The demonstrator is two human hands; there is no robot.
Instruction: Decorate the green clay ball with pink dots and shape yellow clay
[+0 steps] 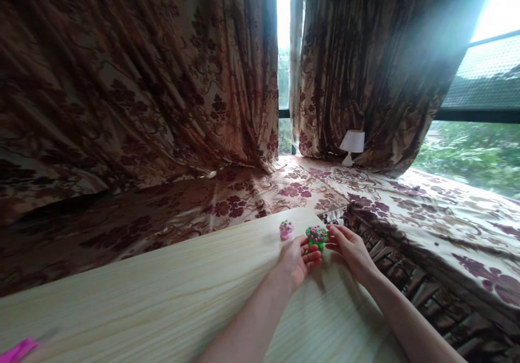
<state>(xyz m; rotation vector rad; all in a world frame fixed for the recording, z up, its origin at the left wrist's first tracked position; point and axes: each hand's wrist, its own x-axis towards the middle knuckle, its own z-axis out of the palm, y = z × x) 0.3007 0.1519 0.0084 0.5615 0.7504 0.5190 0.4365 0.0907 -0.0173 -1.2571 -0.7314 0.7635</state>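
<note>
The green, pink-dotted figure (316, 234) is at the counter's (162, 292) far end, between left hand (298, 263) and right hand (354, 252); whether their fingers clamp it, I cannot tell. Uneven pressure could tip or dent it.

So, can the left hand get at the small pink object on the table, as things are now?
Probably yes. The pink object stands close beyond the left hand, with nothing visible between them, though that hand is at the green object and may need to leave it first.
</note>
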